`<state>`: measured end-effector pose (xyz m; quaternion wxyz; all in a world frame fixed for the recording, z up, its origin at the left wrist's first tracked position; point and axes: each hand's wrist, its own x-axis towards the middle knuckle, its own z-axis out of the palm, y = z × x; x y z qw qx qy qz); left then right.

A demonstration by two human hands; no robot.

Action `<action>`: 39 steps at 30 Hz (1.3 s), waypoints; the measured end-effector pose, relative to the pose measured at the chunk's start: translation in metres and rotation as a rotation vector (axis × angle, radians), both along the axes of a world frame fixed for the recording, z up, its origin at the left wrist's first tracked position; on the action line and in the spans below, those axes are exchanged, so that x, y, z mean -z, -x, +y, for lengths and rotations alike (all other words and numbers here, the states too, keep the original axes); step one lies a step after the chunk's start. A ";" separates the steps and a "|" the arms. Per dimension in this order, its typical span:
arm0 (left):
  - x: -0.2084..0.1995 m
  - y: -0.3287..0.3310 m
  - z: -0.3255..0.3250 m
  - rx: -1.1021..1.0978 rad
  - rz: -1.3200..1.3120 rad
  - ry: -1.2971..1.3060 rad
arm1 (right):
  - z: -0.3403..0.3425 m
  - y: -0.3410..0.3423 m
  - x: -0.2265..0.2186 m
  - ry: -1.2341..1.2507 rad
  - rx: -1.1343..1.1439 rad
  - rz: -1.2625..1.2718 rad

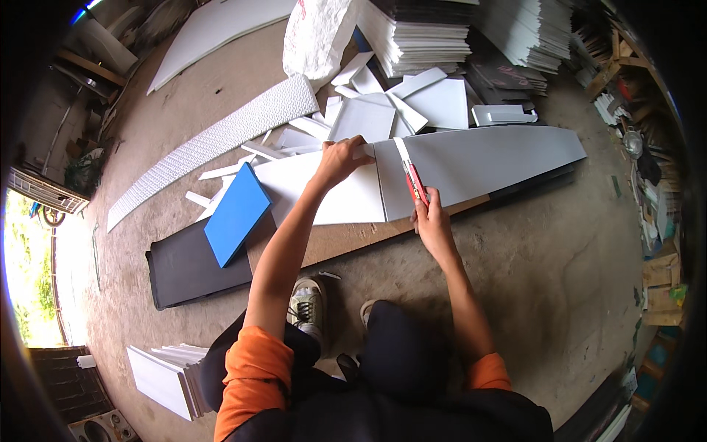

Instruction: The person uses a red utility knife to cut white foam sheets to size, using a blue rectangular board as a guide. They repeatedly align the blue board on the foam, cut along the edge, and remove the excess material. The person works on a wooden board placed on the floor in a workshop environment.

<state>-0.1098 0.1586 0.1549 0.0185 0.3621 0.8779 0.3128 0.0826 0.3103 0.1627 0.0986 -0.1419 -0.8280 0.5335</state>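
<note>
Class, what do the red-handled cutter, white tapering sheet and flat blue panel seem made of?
Red-handled cutter: handle probably smooth plastic or painted metal, from its bright, hard-edged body.
White tapering sheet: perhaps matte plastic or foam; even, grainless face.
Flat blue panel: likely matte foam or plastic, uniformly coloured.

Place: workshop | stained concrete-like floor [545, 272] | beyond and right of blue board [238, 212]: heaped white offcuts [446, 103], tall sheet stacks [431, 51] | right of board: red utility knife [416, 184] | farther right: wood pieces [660, 271]
</note>
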 end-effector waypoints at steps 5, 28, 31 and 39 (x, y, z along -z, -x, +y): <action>-0.007 -0.037 0.012 -0.094 0.268 0.097 | -0.008 -0.010 -0.009 -0.469 0.114 0.028; 0.017 -0.066 0.019 -0.072 0.420 0.166 | -0.035 -0.030 0.017 -0.636 0.135 0.019; 0.020 -0.063 0.019 -0.069 0.448 0.149 | -0.033 -0.027 0.017 -0.683 0.119 -0.016; 0.024 -0.063 0.020 -0.071 0.447 0.157 | -0.043 -0.016 -0.019 -0.501 -0.007 -0.319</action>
